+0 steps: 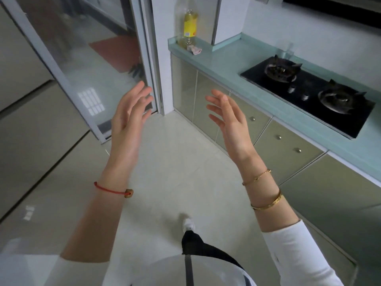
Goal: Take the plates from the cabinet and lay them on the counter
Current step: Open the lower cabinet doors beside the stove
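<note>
No plate is in view. My left hand and my right hand are both raised in front of me over the floor, palms facing each other, fingers spread, nothing in either. The pale green counter runs along the right. Below it are the olive cabinet doors, all closed, with small round knobs. My right hand hovers just in front of these doors without touching them.
A black two-burner gas hob is set into the counter. A tall bottle with a yellow label stands at the counter's far end. A glass sliding door stands at left. Pale floor tiles lie ahead.
</note>
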